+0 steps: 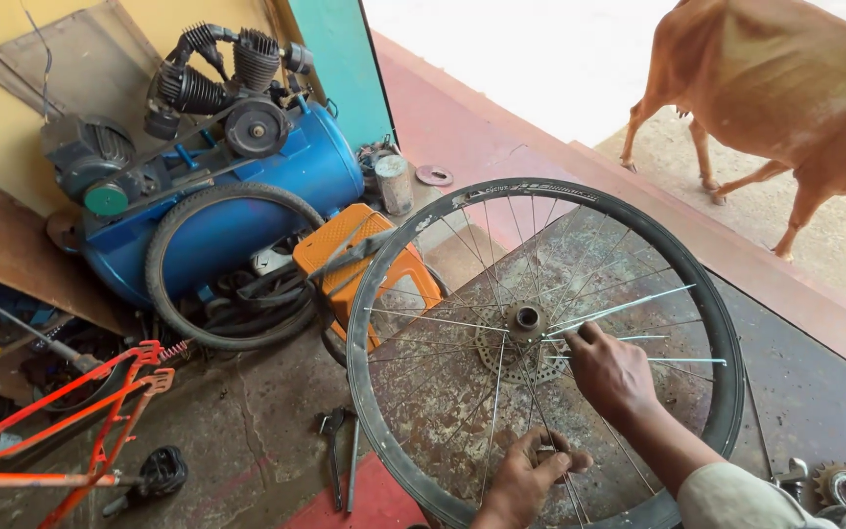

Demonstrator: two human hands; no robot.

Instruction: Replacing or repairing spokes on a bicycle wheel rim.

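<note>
A black bicycle wheel rim [399, 235] is held up in front of me, with thin metal spokes running to a hub [525, 319] and a sprocket behind it. My right hand [611, 372] reaches in beside the hub, its fingers closed on a few loose shiny spokes [638, 306] that stick out to the right. My left hand [524, 482] is lower, near the rim's bottom edge, pinching a spoke where several spokes cross. A light sleeve covers my right forearm.
A blue air compressor [237, 186] stands at the back left with a tyre [173, 245] leaning on it. An orange stool [345, 250] sits behind the wheel. A red bicycle frame [100, 416] lies at left; wrenches [335, 451] lie on the floor. A brown cow [766, 88] walks outside.
</note>
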